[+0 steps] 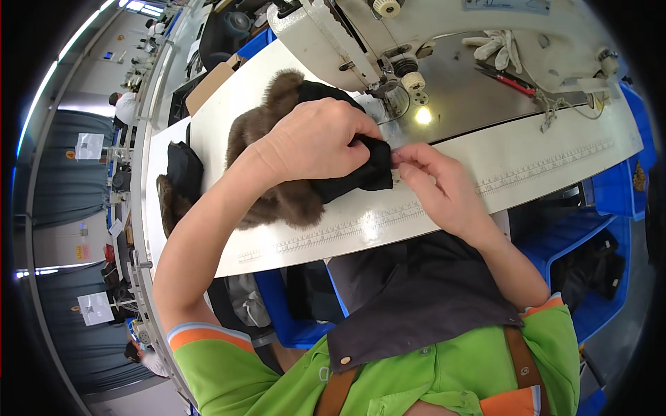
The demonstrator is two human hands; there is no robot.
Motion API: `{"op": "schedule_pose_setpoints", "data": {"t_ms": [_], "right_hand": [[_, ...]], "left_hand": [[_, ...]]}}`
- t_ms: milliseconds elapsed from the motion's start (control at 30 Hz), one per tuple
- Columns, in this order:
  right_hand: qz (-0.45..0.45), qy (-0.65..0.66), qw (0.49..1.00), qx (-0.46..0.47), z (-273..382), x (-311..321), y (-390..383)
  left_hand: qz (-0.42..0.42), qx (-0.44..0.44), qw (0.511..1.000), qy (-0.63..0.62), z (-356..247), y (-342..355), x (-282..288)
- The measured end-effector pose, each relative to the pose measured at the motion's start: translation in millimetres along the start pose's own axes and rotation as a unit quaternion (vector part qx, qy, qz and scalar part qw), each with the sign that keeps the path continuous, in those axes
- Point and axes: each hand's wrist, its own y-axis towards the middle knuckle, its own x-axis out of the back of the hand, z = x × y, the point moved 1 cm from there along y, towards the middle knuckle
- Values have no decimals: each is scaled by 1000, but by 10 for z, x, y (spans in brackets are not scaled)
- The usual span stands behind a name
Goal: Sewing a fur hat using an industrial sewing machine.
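Note:
A piece of brown fur (248, 135) with black fabric (355, 179) joined to it lies on the white sewing table, just in front of the sewing machine's needle area. My left hand (316, 142) is closed over the black fabric, its thumb and fingers bent into the cloth. At the fabric's right edge, my right hand (444, 191) pinches the cloth between thumb and forefinger. The fur bunches beneath and beyond my left wrist. The left hand hides part of the black fabric.
The sewing machine (312, 38) stands at the far side. A white glove (496, 48) and a red-handled tool (510, 80) lie behind its bed. A printed ruler (374, 222) runs along the near edge. Another fur-and-black piece (184, 170) rests left; blue bins (572, 239) stand below.

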Motion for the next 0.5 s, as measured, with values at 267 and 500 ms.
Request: {"op": "schedule_pose_setpoints", "data": {"t_ms": [267, 500], "right_hand": [[-20, -256, 957, 136, -22, -229, 69], [-58, -154, 956, 243, -95, -395, 116]], "left_hand": [[14, -3, 1000, -18, 92, -54, -19], [-82, 7, 996, -29, 64, -201, -70]]}}
